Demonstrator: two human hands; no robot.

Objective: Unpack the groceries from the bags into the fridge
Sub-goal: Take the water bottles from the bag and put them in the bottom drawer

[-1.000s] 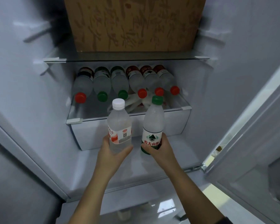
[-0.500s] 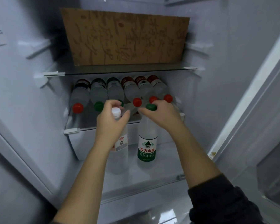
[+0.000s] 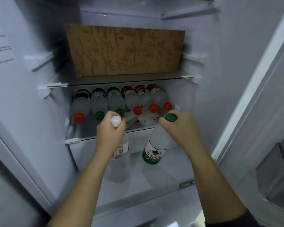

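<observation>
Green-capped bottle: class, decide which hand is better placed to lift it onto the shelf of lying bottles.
Right. The right hand grips the green-capped bottle at its cap, close to the glass shelf; the left hand is busy holding the white-capped bottle.

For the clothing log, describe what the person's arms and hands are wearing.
The left hand and right hand are bare: no gloves, rings or watch show. The right arm has a dark sleeve above the forearm; the left arm shows no sleeve in view.

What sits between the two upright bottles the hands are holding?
Nothing: head view shows bare fridge shelf between the white-capped bottle and the green-capped bottle.
</observation>
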